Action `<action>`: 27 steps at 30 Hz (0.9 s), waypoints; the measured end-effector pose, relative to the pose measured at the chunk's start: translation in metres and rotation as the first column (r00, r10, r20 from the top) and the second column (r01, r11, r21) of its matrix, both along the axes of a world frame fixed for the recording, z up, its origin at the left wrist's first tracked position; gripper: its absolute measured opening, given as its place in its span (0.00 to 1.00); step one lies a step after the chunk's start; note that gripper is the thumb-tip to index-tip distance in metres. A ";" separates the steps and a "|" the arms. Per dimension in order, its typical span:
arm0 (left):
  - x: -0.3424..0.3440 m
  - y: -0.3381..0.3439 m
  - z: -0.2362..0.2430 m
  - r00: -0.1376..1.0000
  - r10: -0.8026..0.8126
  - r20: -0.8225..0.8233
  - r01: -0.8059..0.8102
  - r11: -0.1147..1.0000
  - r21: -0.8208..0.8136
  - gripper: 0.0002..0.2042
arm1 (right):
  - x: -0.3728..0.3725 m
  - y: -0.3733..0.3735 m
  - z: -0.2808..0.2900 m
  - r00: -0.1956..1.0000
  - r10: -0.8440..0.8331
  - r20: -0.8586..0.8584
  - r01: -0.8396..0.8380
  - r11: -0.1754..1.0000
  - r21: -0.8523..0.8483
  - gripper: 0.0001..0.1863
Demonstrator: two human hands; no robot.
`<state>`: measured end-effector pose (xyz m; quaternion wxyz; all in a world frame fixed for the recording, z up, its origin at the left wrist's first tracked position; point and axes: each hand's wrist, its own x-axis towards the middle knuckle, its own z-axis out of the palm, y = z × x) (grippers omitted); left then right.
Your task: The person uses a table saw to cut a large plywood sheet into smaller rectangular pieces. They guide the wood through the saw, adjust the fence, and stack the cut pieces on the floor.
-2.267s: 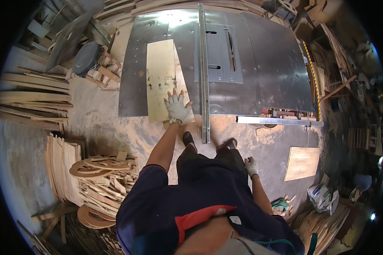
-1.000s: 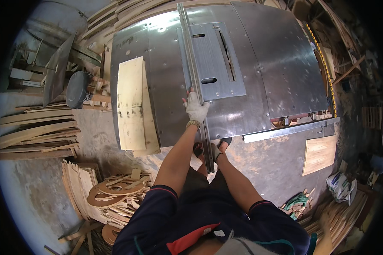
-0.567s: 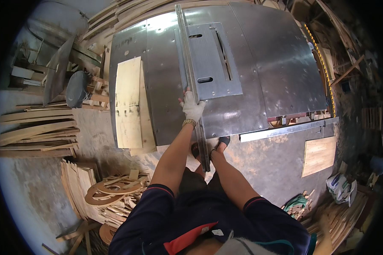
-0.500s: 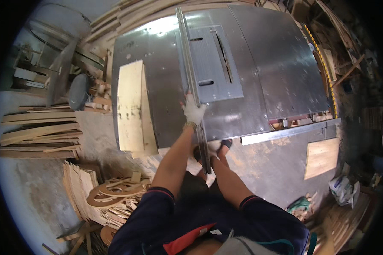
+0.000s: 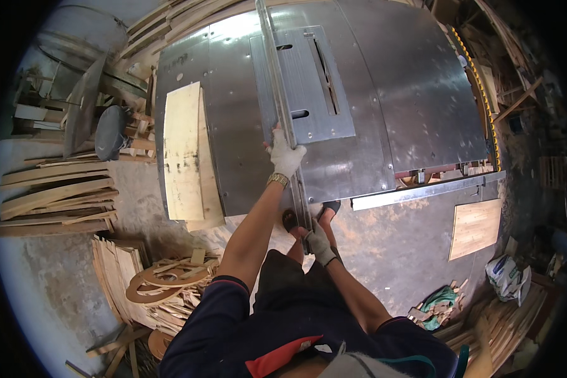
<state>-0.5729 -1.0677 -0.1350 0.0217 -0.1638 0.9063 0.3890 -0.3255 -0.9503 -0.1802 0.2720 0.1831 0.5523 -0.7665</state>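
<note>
A long metal fence rail (image 5: 277,82) runs lengthwise across the grey steel saw table (image 5: 390,107). My left hand (image 5: 285,154), in a white glove, grips the rail partway along the table. My right hand (image 5: 318,242), in a grey glove, holds the rail's near end just off the table's front edge, above my feet. A pale plywood board (image 5: 184,154) lies flat on the left part of the table, apart from both hands. The blade slot (image 5: 324,60) sits in the insert plate right of the rail.
Stacked planks (image 5: 53,198) and curved wood offcuts (image 5: 164,286) lie on the floor at left. A small plywood panel (image 5: 474,228) lies on the floor right of the table. Rags and a bag (image 5: 507,277) sit at lower right.
My left hand left the plywood board and took hold of the fence rail. My right hand came up from my side and gripped the rail's near end. The view shifted rightward over the table.
</note>
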 end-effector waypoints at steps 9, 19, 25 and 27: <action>-0.010 0.034 -0.010 0.982 -0.132 -0.137 0.130 0.991 -0.029 0.44 | -0.014 0.042 0.024 0.997 0.022 0.069 -0.033 0.988 0.151 0.31; -0.097 0.003 -0.040 0.879 -0.265 -0.396 0.199 0.959 -0.201 0.32 | -0.112 0.037 0.065 0.802 0.505 -0.320 0.032 0.498 0.867 0.50; -0.109 -0.002 -0.038 0.871 -0.345 -0.351 0.275 0.933 -0.233 0.31 | -0.135 0.036 0.053 0.812 0.471 -0.345 0.022 0.566 0.824 0.46; -0.108 -0.002 -0.035 0.862 -0.367 -0.349 0.282 0.920 -0.271 0.32 | -0.132 0.039 0.049 0.818 0.451 -0.357 0.022 0.596 0.802 0.46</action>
